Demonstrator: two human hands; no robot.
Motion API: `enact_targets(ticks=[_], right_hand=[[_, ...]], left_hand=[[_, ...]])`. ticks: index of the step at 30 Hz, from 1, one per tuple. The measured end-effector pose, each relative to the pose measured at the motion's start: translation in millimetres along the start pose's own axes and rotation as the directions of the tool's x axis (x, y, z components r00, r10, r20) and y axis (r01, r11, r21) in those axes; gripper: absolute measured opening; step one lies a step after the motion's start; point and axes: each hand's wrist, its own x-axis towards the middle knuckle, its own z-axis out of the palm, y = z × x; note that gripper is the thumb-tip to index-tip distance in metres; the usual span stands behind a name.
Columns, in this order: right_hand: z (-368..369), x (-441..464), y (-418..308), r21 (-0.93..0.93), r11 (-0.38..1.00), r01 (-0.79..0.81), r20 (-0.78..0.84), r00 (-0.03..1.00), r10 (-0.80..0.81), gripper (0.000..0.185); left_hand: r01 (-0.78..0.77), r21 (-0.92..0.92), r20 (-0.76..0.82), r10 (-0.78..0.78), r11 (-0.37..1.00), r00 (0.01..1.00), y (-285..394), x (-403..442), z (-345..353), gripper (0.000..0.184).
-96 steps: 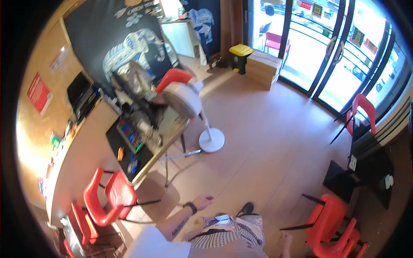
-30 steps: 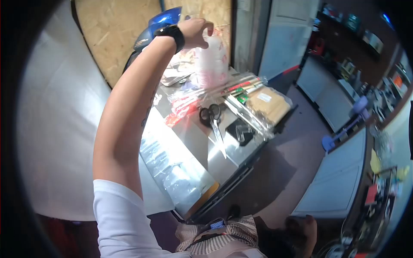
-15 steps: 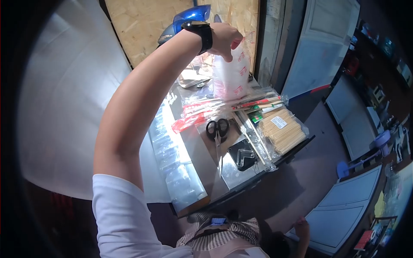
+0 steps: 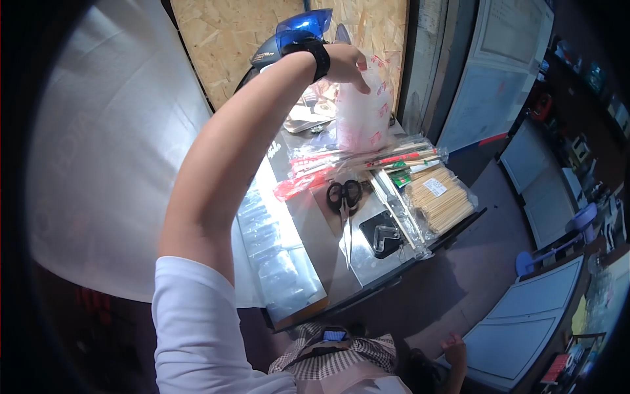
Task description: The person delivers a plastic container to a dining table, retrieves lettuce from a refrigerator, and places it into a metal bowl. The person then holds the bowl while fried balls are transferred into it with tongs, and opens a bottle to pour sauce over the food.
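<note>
My left hand [image 4: 344,64], with a black watch on its wrist, reaches across the table to the top of an upright, cloudy plastic bag [image 4: 363,115] with red print. Its thumb and fingers curve around the bag's upper part; some fingertips are hidden. What the bag holds cannot be made out. My right hand [image 4: 453,347] hangs low at my side, off the table, fingers loosely apart, with nothing seen in it. In front of the bag lie plastic-wrapped sticks [image 4: 367,161], black-handled scissors [image 4: 344,197] and a bundle of wooden skewers [image 4: 440,200].
A small black box [image 4: 382,236] sits near the table's front edge. Clear plastic packets [image 4: 272,243] cover the left side. A blue-visored helmet [image 4: 295,39] stands at the back. A white sheet [image 4: 111,164] hangs on the left; white cabinets [image 4: 512,315] stand at the right.
The whole view has shifted slightly, so the table appears further right. My left hand stays at the bag's top. My right hand's fingers look a little more spread.
</note>
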Motion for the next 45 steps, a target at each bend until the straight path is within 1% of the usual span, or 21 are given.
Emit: enact_targets(ticks=[4,7,11,13,18,20,22,23,25,27,28,29,30,31,33,34,37,39,41,43,45], right_hand=[[-5.0,-14.3,-31.2,-0.058,0.995,0.079,-0.005,0.997,-0.079,0.056],[-25.3,-23.4,-84.1,-0.058,0.986,0.158,-0.024,0.987,-0.16,0.056],[-42.8,-31.0,-135.2,-0.009,0.956,0.295,-0.122,0.948,-0.294,0.052],[-54.2,-35.2,-160.2,-0.016,0.952,0.306,-0.123,0.944,-0.306,0.05],[-116.7,-52.8,-261.1,0.036,0.969,0.245,-0.187,0.954,-0.234,0.039],[-139.1,-48.2,-291.6,0.281,0.784,0.554,-0.374,0.815,-0.442,0.031],[-158.5,-57.1,-364.6,0.484,0.542,0.687,-0.453,0.727,-0.516,0.028],[-161.6,-49.4,-401.7,0.377,0.457,0.805,-0.497,0.593,-0.634,0.029],[-157.8,-45.0,-490.0,0.458,0.265,0.848,-0.513,0.496,-0.701,0.039],[-151.8,-23.3,-555.1,0.66,0.039,0.75,-0.429,0.419,-0.8,0.046],[-150.4,-19.2,-579.9,0.779,-0.006,0.628,-0.394,0.482,-0.783,0.035],[-150.0,-12.3,-592.3,0.832,-0.057,0.552,-0.369,0.475,-0.799,0.031],[-147.1,-4.9,-601.1,0.879,-0.103,0.466,-0.343,0.465,-0.816,0.027],[-141.7,0.8,-605.8,0.917,-0.146,0.372,-0.316,0.451,-0.835,0.024],[-130.8,5.4,-608.0,0.889,-0.166,0.427,-0.376,0.471,-0.798,0.019],[-127.3,5.2,-607.1,0.887,-0.161,0.433,-0.381,0.49,-0.784,0.019],[-123.6,8.1,-605.2,0.876,-0.17,0.452,-0.424,0.552,-0.718,0.018],[-125.9,11.3,-598.7,0.861,-0.156,0.483,-0.452,0.588,-0.671,0.017],[-134.0,16.4,-588.8,0.838,-0.118,0.533,-0.479,0.613,-0.629,0.016],[-140.5,18.2,-576.5,0.809,-0.062,0.584,-0.49,0.614,-0.619,0.016],[-146.0,16.1,-564.9,0.788,-0.013,0.615,-0.497,0.623,-0.604,0.017]], left_hand=[[0.12,-0.42,0.085,-0.093,0.899,0.992,-6.2,-2.7,7.7,0.075],[0.157,-0.371,0.027,-0.158,0.915,0.987,-6.5,2.8,14.4,0.078],[0.033,-0.317,-0.42,-0.172,0.948,0.891,-15.9,-12.0,5.1,0.084],[0.0,-0.237,-0.528,-0.128,0.972,0.84,-17.9,-24.0,-10.9,0.089],[-0.196,-0.496,-0.549,-0.13,0.846,0.826,-36.8,-39.2,-24.2,0.089],[-0.246,-0.591,-0.544,-0.154,0.768,0.825,-32.3,-48.4,-21.2,0.088],[-0.271,-0.685,-0.5,-0.165,0.676,0.85,-23.0,-56.6,-14.1,0.074],[-0.313,-0.722,-0.506,-0.162,0.617,0.847,-16.1,-57.5,-9.7,0.072],[-0.387,-0.786,-0.514,-0.162,0.483,0.842,1.8,-61.3,2.3,0.068],[-0.453,-0.803,-0.533,-0.126,0.387,0.837,24.8,-69.1,11.5,0.071],[-0.474,-0.773,-0.564,-0.115,0.422,0.818,32.7,-70.4,16.4,0.073],[-0.491,-0.742,-0.594,-0.106,0.457,0.798,39.7,-72.5,20.6,0.075],[-0.504,-0.749,-0.596,-0.105,0.431,0.796,45.5,-75.8,24.0,0.094],[-0.5,-0.754,-0.589,-0.103,0.426,0.801,47.5,-77.5,26.1,0.095],[-0.487,-0.767,-0.575,-0.11,0.418,0.811,47.3,-81.5,30.6,0.096],[-0.482,-0.759,-0.576,-0.107,0.437,0.811,46.3,-81.8,34.8,0.077],[-0.474,-0.749,-0.594,-0.152,0.463,0.79,44.6,-82.3,38.6,0.075],[-0.494,-0.818,-0.565,-0.251,0.295,0.786,34.7,-76.0,34.8,0.071],[-0.517,-0.766,-0.622,-0.236,0.383,0.747,23.5,-68.7,27.7,0.07],[-0.391,-0.591,-0.72,-0.244,0.706,0.649,8.4,-52.9,22.5,0.078],[-0.233,-0.413,-0.743,-0.178,0.881,0.645,2.4,-40.2,19.0,0.083]])
